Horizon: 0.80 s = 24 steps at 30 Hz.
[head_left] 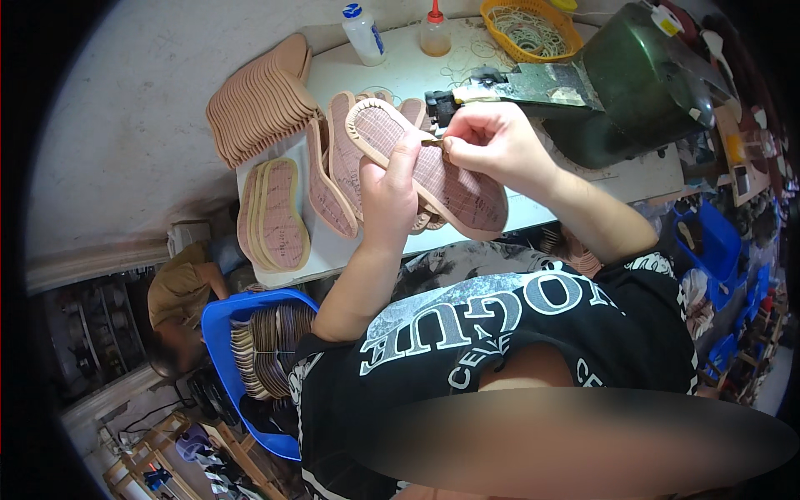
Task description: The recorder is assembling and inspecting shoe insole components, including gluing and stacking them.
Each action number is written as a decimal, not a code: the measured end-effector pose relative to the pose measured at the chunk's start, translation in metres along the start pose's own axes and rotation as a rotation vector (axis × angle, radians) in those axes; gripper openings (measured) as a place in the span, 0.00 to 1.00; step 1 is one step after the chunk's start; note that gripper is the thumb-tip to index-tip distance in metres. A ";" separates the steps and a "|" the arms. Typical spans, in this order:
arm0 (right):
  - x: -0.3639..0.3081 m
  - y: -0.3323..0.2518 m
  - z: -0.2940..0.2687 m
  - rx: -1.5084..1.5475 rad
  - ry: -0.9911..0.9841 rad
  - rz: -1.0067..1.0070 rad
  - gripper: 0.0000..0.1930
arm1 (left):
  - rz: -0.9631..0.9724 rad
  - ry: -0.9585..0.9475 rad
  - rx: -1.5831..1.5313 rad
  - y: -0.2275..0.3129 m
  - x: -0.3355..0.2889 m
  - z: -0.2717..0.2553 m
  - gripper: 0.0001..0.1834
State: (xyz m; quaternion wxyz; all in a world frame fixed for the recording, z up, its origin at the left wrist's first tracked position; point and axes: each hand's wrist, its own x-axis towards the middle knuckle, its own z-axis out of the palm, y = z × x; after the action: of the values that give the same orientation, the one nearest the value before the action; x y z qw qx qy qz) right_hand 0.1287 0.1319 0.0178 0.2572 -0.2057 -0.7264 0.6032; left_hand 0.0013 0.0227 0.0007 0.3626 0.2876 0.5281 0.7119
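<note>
A shoe insole (pixel 467 196) with a reddish-brown lined face and a cream edging, pleated round its far end, is held tilted above the table. My left hand (pixel 392 192) grips it near its middle, thumb on the upper face. Against its far edge my right hand (pixel 496 146) pinches a thin strip (pixel 432 142) between thumb and forefinger. Just how the strip joins the edge is too small to tell. Similar insoles (pixel 340 158) lie beneath and beside the held one, partly hidden by it and my left hand.
A stack of insoles (pixel 258 100) leans by the wall, with more insoles (pixel 279 217) at the table's left. A green machine (pixel 637 79) stands right. Behind are a white bottle (pixel 364 37), a red-tipped bottle (pixel 435 35) and a yellow basket (pixel 546 50). A blue crate (pixel 218 333) and a person (pixel 179 287) are left.
</note>
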 end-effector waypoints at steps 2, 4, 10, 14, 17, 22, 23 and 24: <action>-0.002 0.002 0.000 0.115 0.007 0.027 0.05 | 0.022 0.007 -0.024 -0.001 0.002 0.000 0.13; -0.001 -0.008 -0.006 -0.234 -0.027 -0.164 0.07 | -0.010 -0.001 0.036 0.002 0.003 0.000 0.13; 0.009 -0.013 -0.017 -0.523 -0.185 -0.275 0.06 | -0.029 -0.058 0.075 0.001 0.003 -0.001 0.12; 0.008 -0.014 -0.015 -0.719 -0.194 -0.355 0.05 | -0.007 -0.081 0.232 -0.003 0.005 0.000 0.12; 0.003 -0.017 -0.005 -0.950 -0.200 -0.353 0.05 | -0.045 -0.086 0.303 0.001 0.004 0.002 0.13; 0.004 -0.012 -0.005 -0.483 0.081 -0.408 0.05 | -0.070 -0.037 0.057 -0.002 0.009 0.001 0.11; 0.001 -0.014 -0.003 -0.256 0.127 -0.212 0.05 | -0.120 -0.029 -0.133 0.000 0.011 0.002 0.11; 0.001 -0.010 -0.001 -0.193 0.154 -0.183 0.06 | -0.155 -0.041 -0.226 0.002 0.013 0.003 0.11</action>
State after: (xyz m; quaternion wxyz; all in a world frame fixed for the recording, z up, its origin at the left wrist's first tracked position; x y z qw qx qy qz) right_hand 0.1283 0.1311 0.0284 0.3451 -0.2081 -0.7749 0.4870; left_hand -0.0039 0.0351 0.0038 0.4575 0.2177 0.4576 0.7307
